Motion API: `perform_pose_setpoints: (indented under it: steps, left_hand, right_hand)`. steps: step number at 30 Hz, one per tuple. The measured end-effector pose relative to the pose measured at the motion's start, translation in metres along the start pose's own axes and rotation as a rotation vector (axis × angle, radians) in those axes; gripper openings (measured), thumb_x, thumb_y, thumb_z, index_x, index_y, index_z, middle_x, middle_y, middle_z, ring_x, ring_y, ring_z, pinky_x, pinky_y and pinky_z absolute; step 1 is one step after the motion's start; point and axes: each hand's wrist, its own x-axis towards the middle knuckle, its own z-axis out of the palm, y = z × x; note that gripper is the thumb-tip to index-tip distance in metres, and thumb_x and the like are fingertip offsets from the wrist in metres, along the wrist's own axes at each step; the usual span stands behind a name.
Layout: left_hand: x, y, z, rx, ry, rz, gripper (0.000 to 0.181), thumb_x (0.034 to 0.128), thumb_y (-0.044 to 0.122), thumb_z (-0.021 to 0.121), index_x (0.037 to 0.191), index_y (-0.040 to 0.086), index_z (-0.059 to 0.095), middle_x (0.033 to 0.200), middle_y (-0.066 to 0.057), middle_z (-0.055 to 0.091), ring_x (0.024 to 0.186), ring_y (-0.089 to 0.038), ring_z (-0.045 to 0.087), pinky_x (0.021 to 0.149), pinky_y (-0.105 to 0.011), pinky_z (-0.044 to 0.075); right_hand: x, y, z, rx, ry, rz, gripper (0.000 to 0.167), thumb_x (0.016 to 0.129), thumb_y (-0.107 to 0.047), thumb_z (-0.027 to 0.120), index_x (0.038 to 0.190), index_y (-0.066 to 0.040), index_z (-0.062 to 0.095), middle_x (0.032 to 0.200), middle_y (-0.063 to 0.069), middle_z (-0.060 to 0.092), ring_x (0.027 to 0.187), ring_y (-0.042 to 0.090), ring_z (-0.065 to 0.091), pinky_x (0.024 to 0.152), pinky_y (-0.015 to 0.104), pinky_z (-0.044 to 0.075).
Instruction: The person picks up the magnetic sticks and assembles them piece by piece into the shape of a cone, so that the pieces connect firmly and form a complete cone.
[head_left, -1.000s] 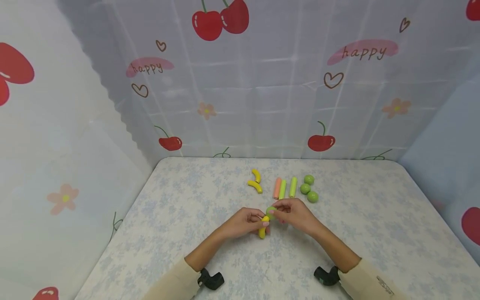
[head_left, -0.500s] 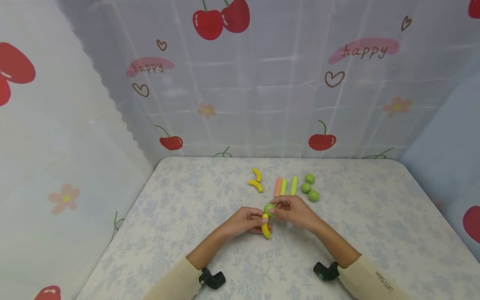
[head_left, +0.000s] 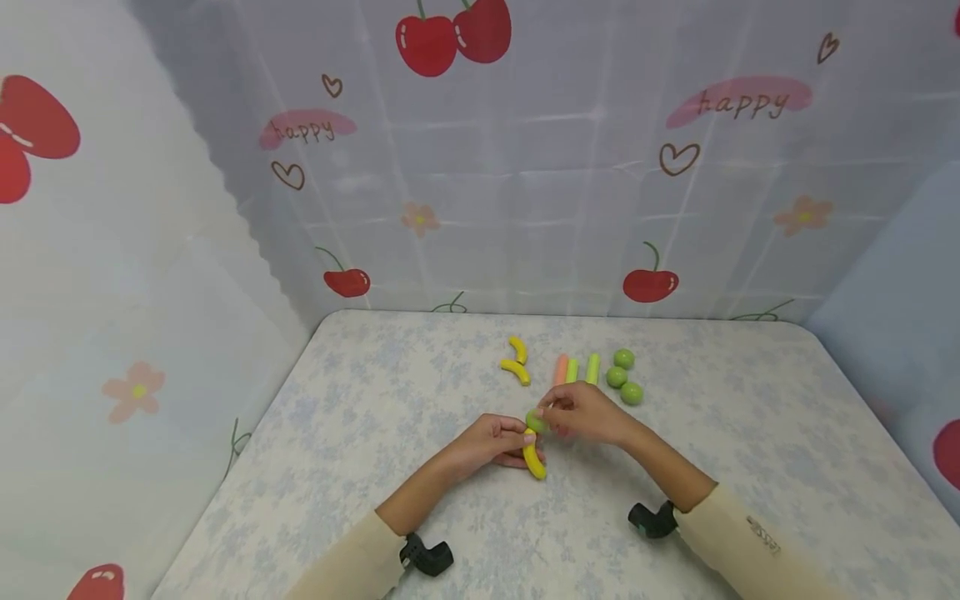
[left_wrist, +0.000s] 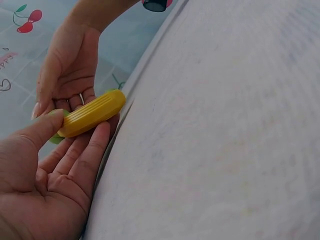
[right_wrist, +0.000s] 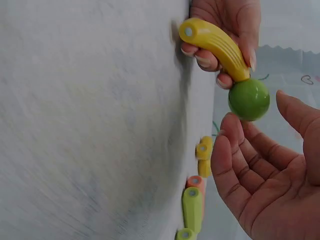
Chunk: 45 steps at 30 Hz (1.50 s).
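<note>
My left hand (head_left: 487, 442) pinches a yellow curved magnetic stick (right_wrist: 218, 42) between thumb and fingers. The stick's free end shows a round metal dot. On its other end sits a green ball (right_wrist: 249, 100), touching it. My right hand (right_wrist: 270, 170) is beside the ball, its thumb apart from the surface and its fingertips close below; whether a fingertip touches cannot be told. In the left wrist view, the yellow stick (left_wrist: 95, 114) hides most of the ball, and the right hand (left_wrist: 70, 70) lies behind it.
Farther back on the table (head_left: 360, 392) lie two yellow curved sticks (head_left: 516, 372), an orange stick (head_left: 561, 369), two light green sticks (head_left: 592, 368) and three green balls (head_left: 617, 377). A printed curtain (head_left: 495, 183) hangs behind the table.
The yellow stick has swung so its lower end points more to the right. My right hand has shifted slightly up, and the ball has come in line with the stick's upper end.
</note>
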Motion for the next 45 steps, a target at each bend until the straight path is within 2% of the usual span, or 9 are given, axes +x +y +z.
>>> perform_pose_setpoints:
  steps: [8,15,21,26,35,38,45]
  left_hand:
    - [0.001,-0.002,-0.001,-0.054,0.009,-0.023,0.036,0.1028,0.019,0.063,0.125,-0.009,0.065,0.107,-0.017,0.075,0.103,-0.026,0.073,0.088,-0.039,0.058]
    - [0.000,-0.005,-0.006,-0.108,0.004,-0.034,0.034,0.1049,0.017,0.059,0.128,-0.007,0.063,0.115,-0.020,0.073,0.109,-0.028,0.071,0.091,-0.039,0.056]
    - [-0.003,-0.004,-0.008,-0.118,-0.003,-0.026,0.035,0.1054,0.016,0.058,0.130,-0.008,0.062,0.117,-0.021,0.071,0.111,-0.028,0.070,0.091,-0.038,0.056]
    - [-0.003,-0.004,-0.009,-0.120,-0.017,-0.025,0.035,0.1060,0.016,0.056,0.132,-0.007,0.061,0.118,-0.020,0.071,0.112,-0.027,0.069,0.092,-0.037,0.055]
    - [0.000,-0.005,-0.010,-0.119,-0.045,-0.013,0.036,0.1069,0.015,0.054,0.135,-0.007,0.059,0.118,-0.020,0.071,0.111,-0.026,0.070,0.092,-0.037,0.055]
    - [0.000,-0.004,-0.009,-0.121,-0.049,-0.013,0.035,0.1072,0.013,0.053,0.134,-0.007,0.059,0.119,-0.020,0.071,0.112,-0.026,0.069,0.093,-0.037,0.055]
    - [0.001,-0.002,-0.008,-0.120,-0.062,-0.011,0.035,0.1075,0.012,0.052,0.135,-0.008,0.058,0.121,-0.020,0.070,0.113,-0.025,0.069,0.094,-0.037,0.055]
  right_hand:
    - [0.039,-0.004,-0.029,-0.144,0.037,0.022,0.026,0.101,-0.023,0.065,0.109,0.001,0.073,0.078,0.016,0.070,0.068,0.032,0.068,0.060,0.032,0.052]
    - [0.080,0.007,-0.043,-0.309,0.098,0.022,0.021,0.099,-0.021,0.069,0.104,-0.002,0.075,0.091,0.010,0.072,0.080,0.020,0.064,0.071,0.035,0.052]
    - [0.106,0.011,-0.038,-0.367,0.100,0.066,0.026,0.097,-0.022,0.071,0.108,0.001,0.073,0.100,0.011,0.070,0.088,0.024,0.064,0.077,0.039,0.055]
    - [0.121,0.011,-0.032,-0.405,0.092,0.118,0.027,0.097,-0.022,0.071,0.109,0.001,0.073,0.099,0.012,0.070,0.087,0.024,0.064,0.078,0.039,0.054]
    - [0.143,0.012,-0.028,-0.465,0.081,0.149,0.027,0.094,-0.022,0.073,0.104,0.003,0.072,0.098,0.013,0.070,0.079,0.023,0.059,0.071,0.035,0.051]
    - [0.149,0.011,-0.026,-0.473,0.077,0.184,0.027,0.093,-0.023,0.074,0.103,0.003,0.071,0.096,0.012,0.069,0.079,0.023,0.060,0.070,0.035,0.051]
    - [0.157,0.011,-0.022,-0.457,0.077,0.259,0.021,0.090,-0.019,0.077,0.092,0.000,0.071,0.080,0.007,0.067,0.068,0.019,0.057,0.060,0.028,0.048]
